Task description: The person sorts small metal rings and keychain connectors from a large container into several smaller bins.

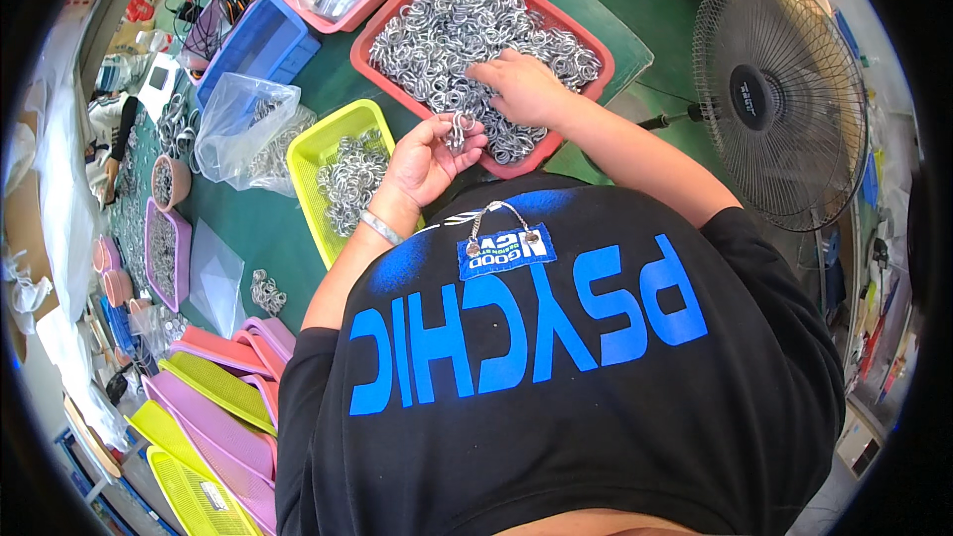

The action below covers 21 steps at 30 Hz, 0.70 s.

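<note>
Metal rings [459,130] rest in the left grip [427,157].

A strip of bare desk [335,69] runs between the red tray [541,154] and the green basket [347,124], with more beyond the tray's far right edge. The tray's near rim lies just beside the left fingers [433,127], its ring heap under the right fingers [483,71]. Leftward, the basket stands in the way, then the bag [233,129]; stacked baskets [213,417] crowd the lower left, and the fan [779,99] blocks the right
</note>
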Available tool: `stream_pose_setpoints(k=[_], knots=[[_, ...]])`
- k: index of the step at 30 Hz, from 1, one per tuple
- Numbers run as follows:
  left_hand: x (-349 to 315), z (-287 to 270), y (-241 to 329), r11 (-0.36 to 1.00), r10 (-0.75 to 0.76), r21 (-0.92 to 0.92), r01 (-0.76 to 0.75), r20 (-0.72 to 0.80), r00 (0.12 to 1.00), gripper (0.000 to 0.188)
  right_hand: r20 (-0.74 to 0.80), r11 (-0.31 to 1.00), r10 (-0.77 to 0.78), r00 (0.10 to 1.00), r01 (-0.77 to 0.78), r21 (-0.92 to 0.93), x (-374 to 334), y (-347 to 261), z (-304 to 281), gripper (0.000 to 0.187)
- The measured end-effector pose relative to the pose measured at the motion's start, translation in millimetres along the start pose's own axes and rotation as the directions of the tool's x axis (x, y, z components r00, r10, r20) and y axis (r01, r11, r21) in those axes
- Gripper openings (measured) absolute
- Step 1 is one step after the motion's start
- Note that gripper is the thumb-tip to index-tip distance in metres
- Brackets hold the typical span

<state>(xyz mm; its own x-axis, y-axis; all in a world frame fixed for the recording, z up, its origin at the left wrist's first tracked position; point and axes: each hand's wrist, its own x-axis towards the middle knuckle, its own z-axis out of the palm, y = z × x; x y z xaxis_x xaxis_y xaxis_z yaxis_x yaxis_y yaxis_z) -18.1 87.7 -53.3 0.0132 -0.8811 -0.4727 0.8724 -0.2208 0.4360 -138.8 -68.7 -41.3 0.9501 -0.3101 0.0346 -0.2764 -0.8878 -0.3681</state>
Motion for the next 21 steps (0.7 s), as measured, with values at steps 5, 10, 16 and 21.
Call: stream_pose_setpoints(k=[5,10,16,21], knots=[[-2.1,-1.8,3.1,1.000,0.002,0.003,-0.002,0.005,1.000,0.020,-0.106,0.996,-0.065,0.992,0.071,0.053,0.6,7.3,13.3,0.045],[-0.7,0.0,1.9,1.000,-0.017,0.015,0.019,-0.112,0.994,0.017,-0.127,0.947,0.014,0.992,0.028,0.319,-0.3,16.5,11.0,0.044],[1.1,1.1,-0.8,0.992,0.057,0.122,-0.034,-0.184,0.981,0.011,-0.096,0.718,0.176,0.980,-0.061,0.694,-6.3,27.9,10.2,0.038],[2.0,2.9,0.4,0.985,0.089,0.161,-0.063,-0.158,0.983,0.019,-0.015,0.497,0.204,0.979,-0.090,0.863,-7.1,26.5,-2.6,0.036]])
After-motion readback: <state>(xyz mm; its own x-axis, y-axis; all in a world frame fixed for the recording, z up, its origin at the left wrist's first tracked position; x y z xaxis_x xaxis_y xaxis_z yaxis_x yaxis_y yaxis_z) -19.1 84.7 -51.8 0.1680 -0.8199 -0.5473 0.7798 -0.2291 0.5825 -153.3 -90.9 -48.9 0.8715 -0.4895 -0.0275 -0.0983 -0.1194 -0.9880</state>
